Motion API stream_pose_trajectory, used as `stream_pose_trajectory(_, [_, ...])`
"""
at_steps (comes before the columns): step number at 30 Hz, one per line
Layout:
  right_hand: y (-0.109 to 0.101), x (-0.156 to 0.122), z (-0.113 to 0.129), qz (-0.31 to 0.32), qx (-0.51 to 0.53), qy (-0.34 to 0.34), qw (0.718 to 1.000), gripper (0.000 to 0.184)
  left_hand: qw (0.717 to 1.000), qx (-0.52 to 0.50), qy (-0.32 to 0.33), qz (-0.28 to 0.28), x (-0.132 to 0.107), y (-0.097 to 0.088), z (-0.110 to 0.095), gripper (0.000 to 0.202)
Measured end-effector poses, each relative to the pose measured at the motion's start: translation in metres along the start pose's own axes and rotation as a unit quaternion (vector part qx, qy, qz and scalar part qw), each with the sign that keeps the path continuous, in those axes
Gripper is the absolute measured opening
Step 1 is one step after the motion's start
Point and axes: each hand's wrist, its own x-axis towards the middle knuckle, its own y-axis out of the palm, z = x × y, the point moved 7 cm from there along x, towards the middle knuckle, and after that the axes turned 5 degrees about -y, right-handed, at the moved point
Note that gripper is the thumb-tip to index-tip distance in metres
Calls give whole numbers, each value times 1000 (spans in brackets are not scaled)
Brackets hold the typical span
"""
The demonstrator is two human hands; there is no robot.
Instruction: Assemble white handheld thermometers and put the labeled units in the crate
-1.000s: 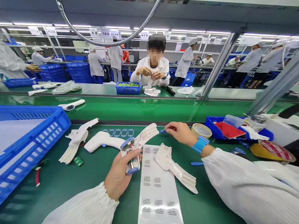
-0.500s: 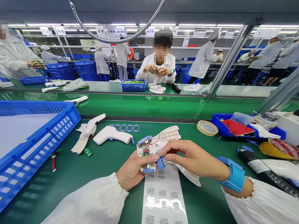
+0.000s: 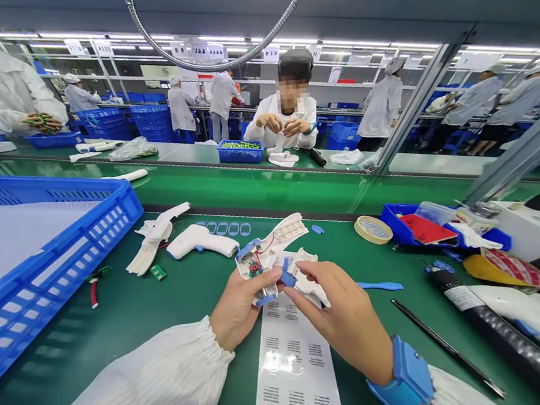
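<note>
My left hand (image 3: 241,303) is closed on the opened white gun-shaped housing (image 3: 280,238), its thumb pressed near the edge. Red and green wires and a small board (image 3: 255,260) show inside its head end. A second white shell half (image 3: 313,282) lies between the thumb and fingers of my right hand (image 3: 350,312), which curl around it. Between my two hands sits a blue trigger-like part (image 3: 287,274), by a small spring (image 3: 295,268); which hand bears it I cannot tell. Below lies a printed label sheet (image 3: 293,364).
Left, a large blue crate (image 3: 123,206); a white gun-shaped unit (image 3: 202,241), loose shell (image 3: 157,241) and green board (image 3: 157,272) lie nearby. Right, a screw dish (image 3: 373,229), blue bin (image 3: 397,216), blue stick (image 3: 381,286), black pen-like rod (image 3: 446,346). A co-worker (image 3: 286,122) sits opposite.
My right hand has turned and moved down, with the shell half swinging in toward my left hand. The housing has tilted and shifted left. The blue stick, dark rod and small blue piece now show.
</note>
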Motion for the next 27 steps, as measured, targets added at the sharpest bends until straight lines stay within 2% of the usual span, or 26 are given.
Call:
stream_pose_trajectory(5, [2, 1, 3, 2, -35, -29, 999, 25, 1000, 5, -1, -7, 0, -1, 2, 33])
stream_pose_trajectory(16, [10, -5, -7, -3, 70, 47, 996, 10, 1000, -3, -5, 5, -1, 0, 4, 38])
stream_pose_trajectory(19, [12, -7, -13, 16, 93, 93, 991, 14, 1000, 4, -9, -5, 0, 0, 4, 32])
stream_pose_trajectory(22, [13, -9, -17, 25, 107, 131, 985, 26, 1000, 8, -6, -8, 0, 0, 3, 34])
stream_pose_trajectory(27, [13, -9, -13, 28, 95, 94, 991, 25, 1000, 15, 0, 1, -1, 1, 2, 35])
